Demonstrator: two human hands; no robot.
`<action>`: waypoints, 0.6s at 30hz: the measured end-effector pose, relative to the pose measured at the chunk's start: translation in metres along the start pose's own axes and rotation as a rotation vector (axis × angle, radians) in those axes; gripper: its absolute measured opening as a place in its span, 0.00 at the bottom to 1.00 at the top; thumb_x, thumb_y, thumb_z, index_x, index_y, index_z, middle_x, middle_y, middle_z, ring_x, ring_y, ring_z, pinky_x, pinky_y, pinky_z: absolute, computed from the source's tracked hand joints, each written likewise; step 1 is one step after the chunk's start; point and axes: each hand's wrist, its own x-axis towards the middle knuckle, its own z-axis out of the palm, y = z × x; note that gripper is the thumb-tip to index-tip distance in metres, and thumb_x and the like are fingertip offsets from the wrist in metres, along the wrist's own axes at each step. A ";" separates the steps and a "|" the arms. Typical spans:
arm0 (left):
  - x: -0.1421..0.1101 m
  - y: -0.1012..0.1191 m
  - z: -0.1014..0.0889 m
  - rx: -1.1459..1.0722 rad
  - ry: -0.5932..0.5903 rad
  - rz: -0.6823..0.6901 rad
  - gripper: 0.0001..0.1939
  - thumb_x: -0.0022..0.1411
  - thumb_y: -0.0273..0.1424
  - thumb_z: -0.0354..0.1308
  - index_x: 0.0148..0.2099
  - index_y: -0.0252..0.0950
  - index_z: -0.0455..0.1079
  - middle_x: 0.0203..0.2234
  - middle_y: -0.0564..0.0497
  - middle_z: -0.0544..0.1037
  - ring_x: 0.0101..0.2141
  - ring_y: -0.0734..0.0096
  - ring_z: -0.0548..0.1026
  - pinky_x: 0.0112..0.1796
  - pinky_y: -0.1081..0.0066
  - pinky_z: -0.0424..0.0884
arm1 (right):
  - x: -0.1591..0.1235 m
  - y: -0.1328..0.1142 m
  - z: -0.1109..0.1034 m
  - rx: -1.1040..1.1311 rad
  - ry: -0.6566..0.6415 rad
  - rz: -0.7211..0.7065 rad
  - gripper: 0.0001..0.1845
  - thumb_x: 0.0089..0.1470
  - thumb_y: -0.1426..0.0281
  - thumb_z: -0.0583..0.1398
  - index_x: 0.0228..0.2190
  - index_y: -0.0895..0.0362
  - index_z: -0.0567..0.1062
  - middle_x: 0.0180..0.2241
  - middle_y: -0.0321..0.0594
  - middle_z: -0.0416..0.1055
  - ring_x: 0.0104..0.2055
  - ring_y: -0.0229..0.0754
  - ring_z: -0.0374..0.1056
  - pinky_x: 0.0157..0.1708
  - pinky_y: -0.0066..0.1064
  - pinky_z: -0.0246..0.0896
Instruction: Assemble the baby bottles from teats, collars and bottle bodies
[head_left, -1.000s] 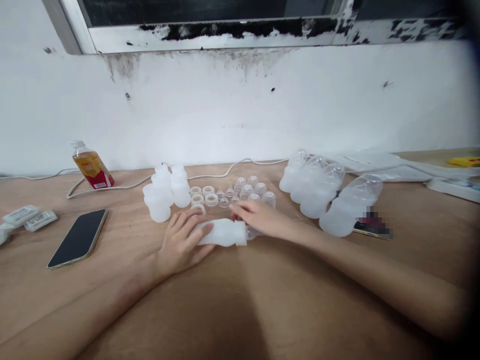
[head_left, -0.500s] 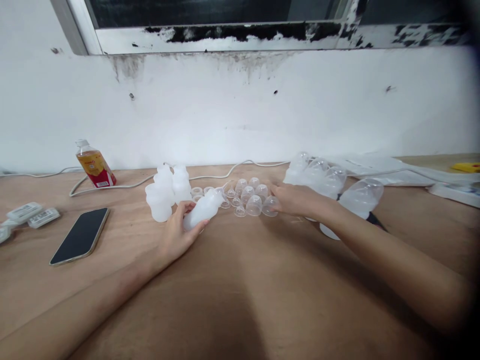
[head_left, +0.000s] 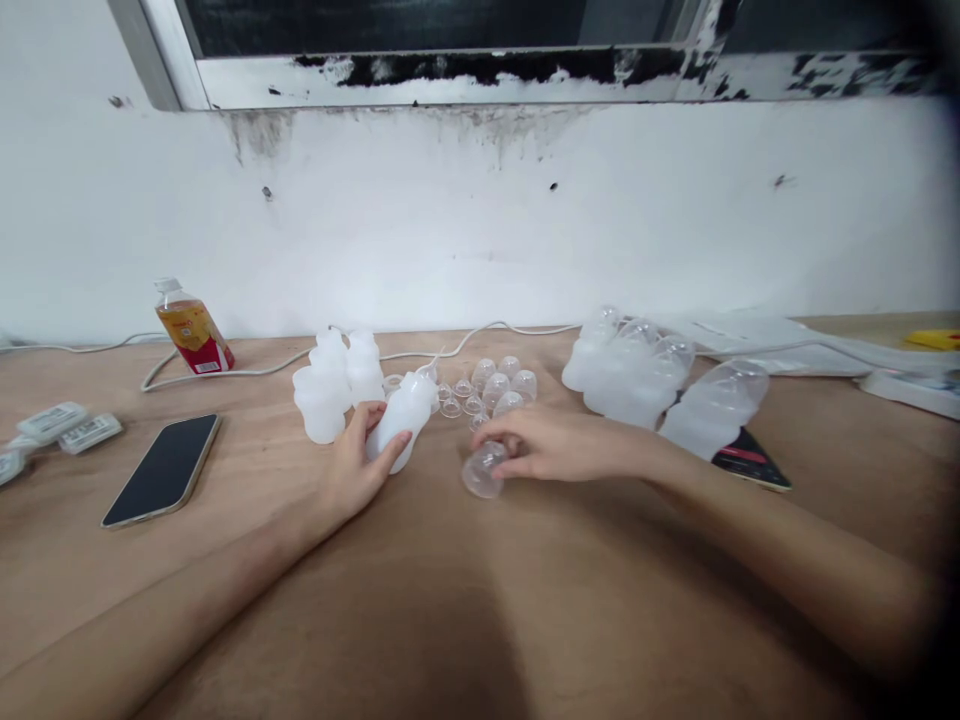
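Observation:
My left hand (head_left: 358, 470) grips a white plastic bottle (head_left: 403, 417), tilted with its nipple end pointing up and away. My right hand (head_left: 559, 447) pinches a clear dome cap (head_left: 482, 469) just above the wooden table (head_left: 465, 600), a short way right of the bottle. Behind both hands lie several clear dome caps (head_left: 499, 385) and small nipples (head_left: 452, 404). A cluster of empty white bottles (head_left: 334, 385) stands just left of the held bottle.
Several capped bottles (head_left: 645, 375) lie on their sides at the right, over a dark flat object (head_left: 750, 458). A black phone (head_left: 163, 468) lies at the left, with white adapters (head_left: 56, 428) and a drink bottle (head_left: 193, 340). A white cable (head_left: 247, 370) runs along the wall.
My right hand took a clear dome cap from the group and drew it toward me. My left hand tipped the white bottle from lying flat to pointing up.

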 end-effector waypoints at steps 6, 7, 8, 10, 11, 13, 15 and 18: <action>0.001 0.001 -0.002 -0.014 0.093 -0.042 0.16 0.56 0.40 0.47 0.43 0.35 0.56 0.39 0.46 0.70 0.41 0.64 0.68 0.41 0.65 0.62 | 0.031 0.008 0.051 1.203 0.401 -0.163 0.15 0.48 0.63 0.55 0.39 0.52 0.63 0.36 0.38 0.64 0.32 0.39 0.66 0.24 0.29 0.61; 0.002 0.001 -0.002 -0.019 0.101 -0.057 0.16 0.56 0.40 0.46 0.43 0.35 0.56 0.39 0.46 0.70 0.41 0.64 0.68 0.41 0.66 0.62 | 0.034 0.011 0.059 1.338 0.454 -0.146 0.13 0.47 0.63 0.55 0.37 0.52 0.63 0.32 0.36 0.64 0.31 0.38 0.67 0.23 0.28 0.60; 0.002 0.002 -0.003 -0.024 0.102 -0.067 0.16 0.56 0.40 0.46 0.43 0.35 0.56 0.39 0.46 0.70 0.41 0.64 0.67 0.41 0.66 0.62 | 0.036 0.013 0.067 1.436 0.478 -0.127 0.11 0.47 0.63 0.56 0.34 0.53 0.62 0.29 0.34 0.63 0.29 0.37 0.67 0.22 0.27 0.59; 0.002 0.002 -0.003 -0.029 0.087 -0.079 0.16 0.56 0.40 0.46 0.43 0.36 0.56 0.39 0.47 0.70 0.41 0.65 0.67 0.41 0.66 0.62 | 0.038 0.016 0.075 1.534 0.482 -0.102 0.10 0.46 0.64 0.57 0.31 0.54 0.61 0.27 0.32 0.62 0.27 0.36 0.66 0.21 0.26 0.57; 0.002 0.002 -0.003 -0.031 0.079 -0.080 0.16 0.56 0.40 0.46 0.43 0.36 0.56 0.39 0.47 0.70 0.41 0.65 0.67 0.41 0.66 0.61 | 0.038 0.016 0.077 1.550 0.479 -0.096 0.11 0.46 0.64 0.57 0.31 0.54 0.61 0.27 0.32 0.62 0.27 0.36 0.66 0.20 0.26 0.56; 0.002 0.002 -0.002 -0.034 0.066 -0.075 0.16 0.56 0.40 0.46 0.43 0.36 0.56 0.39 0.47 0.70 0.41 0.65 0.67 0.41 0.66 0.61 | 0.038 0.016 0.077 1.555 0.480 -0.086 0.11 0.46 0.64 0.57 0.31 0.54 0.60 0.27 0.32 0.62 0.26 0.36 0.66 0.20 0.26 0.56; 0.001 0.001 -0.002 -0.034 0.063 -0.069 0.16 0.56 0.40 0.46 0.43 0.36 0.56 0.39 0.47 0.70 0.40 0.65 0.67 0.41 0.66 0.61 | 0.038 0.015 0.075 1.558 0.484 -0.070 0.12 0.45 0.64 0.57 0.31 0.54 0.60 0.27 0.31 0.62 0.26 0.35 0.66 0.20 0.25 0.55; 0.002 0.001 -0.003 -0.019 0.059 -0.072 0.16 0.56 0.40 0.46 0.43 0.36 0.56 0.38 0.47 0.70 0.40 0.65 0.68 0.40 0.66 0.61 | 0.038 0.015 0.073 1.558 0.487 -0.058 0.11 0.46 0.64 0.57 0.30 0.54 0.60 0.28 0.32 0.62 0.26 0.35 0.66 0.20 0.25 0.55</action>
